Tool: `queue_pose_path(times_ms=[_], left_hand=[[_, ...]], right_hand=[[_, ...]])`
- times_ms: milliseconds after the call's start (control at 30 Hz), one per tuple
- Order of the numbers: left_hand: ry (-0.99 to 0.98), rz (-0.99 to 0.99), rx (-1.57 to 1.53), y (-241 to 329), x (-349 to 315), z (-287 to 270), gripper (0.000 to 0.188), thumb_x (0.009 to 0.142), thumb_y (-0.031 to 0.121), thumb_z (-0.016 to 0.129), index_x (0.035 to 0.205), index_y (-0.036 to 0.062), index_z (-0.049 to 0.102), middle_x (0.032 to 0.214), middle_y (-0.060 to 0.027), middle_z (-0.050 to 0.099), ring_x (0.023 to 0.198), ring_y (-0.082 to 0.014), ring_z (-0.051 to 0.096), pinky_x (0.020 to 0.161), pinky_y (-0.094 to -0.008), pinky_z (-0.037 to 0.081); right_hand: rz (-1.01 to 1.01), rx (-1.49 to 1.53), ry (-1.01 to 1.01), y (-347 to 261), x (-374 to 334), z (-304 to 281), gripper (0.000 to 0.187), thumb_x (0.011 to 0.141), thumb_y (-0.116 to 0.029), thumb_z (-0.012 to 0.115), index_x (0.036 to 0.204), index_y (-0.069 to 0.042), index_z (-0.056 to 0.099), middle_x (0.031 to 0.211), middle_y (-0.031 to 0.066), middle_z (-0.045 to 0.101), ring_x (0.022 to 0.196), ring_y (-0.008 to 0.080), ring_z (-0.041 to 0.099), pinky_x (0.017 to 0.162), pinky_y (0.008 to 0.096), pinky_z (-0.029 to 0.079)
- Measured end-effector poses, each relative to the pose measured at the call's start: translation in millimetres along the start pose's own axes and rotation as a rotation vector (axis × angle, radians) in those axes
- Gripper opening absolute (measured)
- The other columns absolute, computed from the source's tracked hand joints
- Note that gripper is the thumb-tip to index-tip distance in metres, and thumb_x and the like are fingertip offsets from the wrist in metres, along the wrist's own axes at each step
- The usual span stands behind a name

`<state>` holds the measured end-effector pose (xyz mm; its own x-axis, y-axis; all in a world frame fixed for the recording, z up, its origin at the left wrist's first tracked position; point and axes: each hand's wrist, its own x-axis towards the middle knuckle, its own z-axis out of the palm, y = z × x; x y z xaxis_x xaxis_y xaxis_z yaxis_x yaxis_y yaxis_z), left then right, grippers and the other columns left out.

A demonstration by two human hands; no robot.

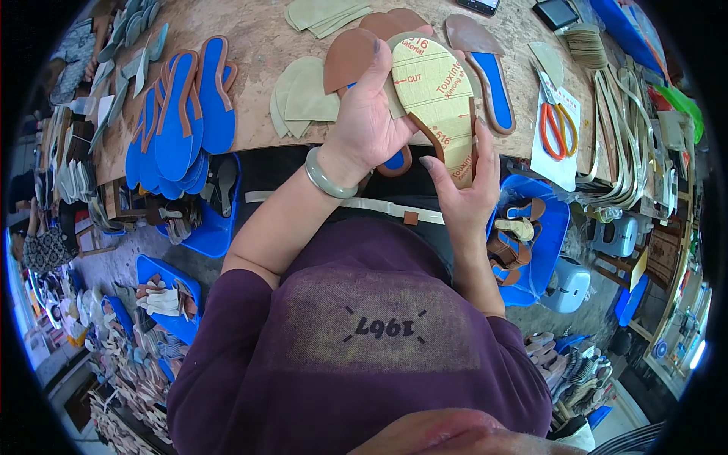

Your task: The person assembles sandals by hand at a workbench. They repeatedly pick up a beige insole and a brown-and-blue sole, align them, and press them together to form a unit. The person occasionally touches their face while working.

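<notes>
The wooden counter [254, 61] stretches beyond the fingers and out to both sides of them. A blue bin [557, 227] with brown sandals [512, 246] in it stands below, to the right of the right hand's fingers. A fanned heap of blue insoles [178, 114], some edged in brown, lies on the counter well to the left of the fingers. A bundle of pale strips [618, 129] hangs over the counter's edge, far to their right. The left hand [368, 121] grips the wide end of a pale yellow sole piece [436, 68], thumb on its left edge, other fingers behind it. The right hand [466, 182] holds the narrow end, with thumb and forefinger along opposite edges. So the sole piece, marked with red print and partly bordered by a brown strip, sits between both sets of fingers, raised above the counter's near edge. A blue insole with a brown cover [493, 91] lies just beyond the right fingers. Scissors with orange and yellow handles [557, 136] rest further right of them. Rounded cream pieces [311, 91] overlap to the left of the left fingers. A pale bangle [331, 176] circles the wrist behind those fingers.
</notes>
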<state>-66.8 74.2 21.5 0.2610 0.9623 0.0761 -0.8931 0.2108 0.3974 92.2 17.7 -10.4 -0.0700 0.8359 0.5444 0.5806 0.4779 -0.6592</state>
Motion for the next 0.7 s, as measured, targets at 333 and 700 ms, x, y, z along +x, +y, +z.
queue_pose_path(times_ms=[333, 700], left_hand=[[-0.001, 0.007, 0.088, -0.4, -3.3, -1.2, 0.062, 0.102, 0.052, 0.027, 0.148, 0.0107, 0.025, 0.145, -0.0184, 0.038, 0.134, -0.0321, 0.040, 0.109, -0.0490, 0.037], [-0.006, 0.003, 0.004, -0.9, -3.9, -4.3, 0.060, 0.102, 0.050, 0.030, 0.146, 0.0099, 0.030, 0.143, -0.0164, 0.041, 0.133, -0.0302, 0.042, 0.109, -0.0478, 0.037]], right_hand=[[0.011, -0.034, -0.021, -4.1, 0.4, -1.7, 0.079, 0.069, -0.016, 0.083, 0.137, -0.001, 0.044, 0.111, 0.0185, 0.060, 0.097, 0.0343, 0.062, 0.080, 0.0407, 0.053], [-0.003, -0.069, -0.015, -3.6, -0.4, -1.2, 0.080, 0.069, -0.018, 0.084, 0.137, -0.002, 0.044, 0.106, 0.0181, 0.059, 0.090, 0.0324, 0.064, 0.072, 0.0390, 0.055]])
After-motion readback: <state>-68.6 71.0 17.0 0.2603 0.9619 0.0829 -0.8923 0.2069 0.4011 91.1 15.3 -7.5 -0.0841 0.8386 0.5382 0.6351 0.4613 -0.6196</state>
